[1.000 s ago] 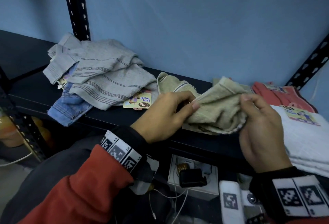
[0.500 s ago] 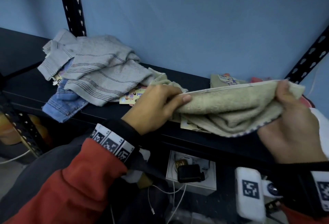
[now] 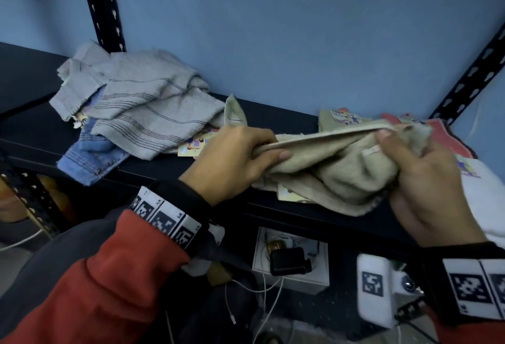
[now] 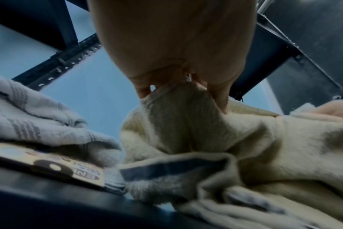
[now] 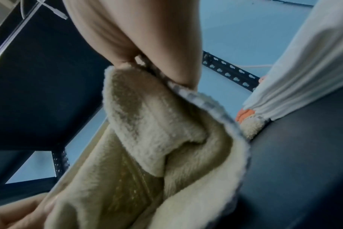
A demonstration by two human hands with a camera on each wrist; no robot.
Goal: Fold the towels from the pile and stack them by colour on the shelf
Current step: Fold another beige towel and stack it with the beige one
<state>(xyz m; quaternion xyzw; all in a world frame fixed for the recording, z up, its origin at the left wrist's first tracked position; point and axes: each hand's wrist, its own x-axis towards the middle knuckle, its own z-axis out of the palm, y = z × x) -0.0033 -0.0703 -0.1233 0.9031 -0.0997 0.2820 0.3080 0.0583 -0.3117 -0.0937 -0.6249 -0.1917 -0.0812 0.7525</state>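
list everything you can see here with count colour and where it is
beige towel: 1, beige, held over the shelf's front edge
grey towels: pile, grey striped, shelf left
blue towel: 1, blue, under the grey pile
red towel: 1, red, shelf right rear
white towel: 1, white, shelf right
labels: several, yellow, among the towels
shelf: 1, black, against a blue wall
box: 1, white, below the shelf
left hand: grips the beige towel's left end
right hand: grips its right end
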